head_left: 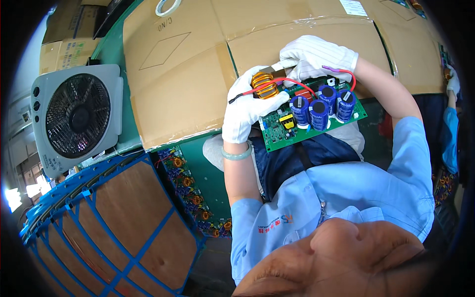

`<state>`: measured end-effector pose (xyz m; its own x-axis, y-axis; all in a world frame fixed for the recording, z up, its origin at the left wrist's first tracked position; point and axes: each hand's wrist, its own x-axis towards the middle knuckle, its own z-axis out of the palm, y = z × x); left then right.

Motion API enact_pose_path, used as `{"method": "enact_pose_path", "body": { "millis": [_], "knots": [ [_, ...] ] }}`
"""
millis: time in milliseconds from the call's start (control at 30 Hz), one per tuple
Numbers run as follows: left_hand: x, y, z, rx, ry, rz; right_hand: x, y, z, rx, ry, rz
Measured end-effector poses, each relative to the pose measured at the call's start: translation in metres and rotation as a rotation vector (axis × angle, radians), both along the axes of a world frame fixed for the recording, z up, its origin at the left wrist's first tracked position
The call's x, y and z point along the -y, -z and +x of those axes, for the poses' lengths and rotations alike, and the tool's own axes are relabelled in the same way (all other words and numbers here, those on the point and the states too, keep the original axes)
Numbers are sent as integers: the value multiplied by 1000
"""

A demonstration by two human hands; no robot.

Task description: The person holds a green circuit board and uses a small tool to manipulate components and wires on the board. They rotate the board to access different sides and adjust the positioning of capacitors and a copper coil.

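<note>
A green circuit board (pixel 287 141) is held tilted in front of me, above my lap. It carries several tall blue capacitors (pixel 318 111), a copper-wound coil (pixel 265 85) and a small yellow transformer (pixel 287 121). A red wire (pixel 298 82) arches over the coil; another red wire with a purple end (pixel 348 74) sticks up near my right wrist. My gloved left hand (pixel 250 106) grips the board's left end, thumb across its face. At the far edge my gloved right hand (pixel 316 57) is closed, its fingertips meeting the left fingers; what they pinch is hidden.
Cardboard sheets (pixel 178 94) cover the bench, with a tape roll (pixel 168 7) at the far edge. A grey box fan (pixel 79 119) stands left. Several similar boards (pixel 190 190) lie below the bench edge, near a blue-framed wooden panel (pixel 133 218). Another person's gloved hand (pixel 452 81) shows far right.
</note>
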<state>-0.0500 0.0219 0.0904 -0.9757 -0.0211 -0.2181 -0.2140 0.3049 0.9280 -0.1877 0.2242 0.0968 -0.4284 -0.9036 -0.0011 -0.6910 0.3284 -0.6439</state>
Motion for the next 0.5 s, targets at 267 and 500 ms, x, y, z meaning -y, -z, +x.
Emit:
{"method": "enact_pose_path", "body": {
  "millis": [267,500],
  "knots": [
    [0,6,2,-75,-18,-69,3,3,-4,32,88,2],
    [0,5,1,-77,-32,0,6,6,-7,87,109,89]
  ]
}}
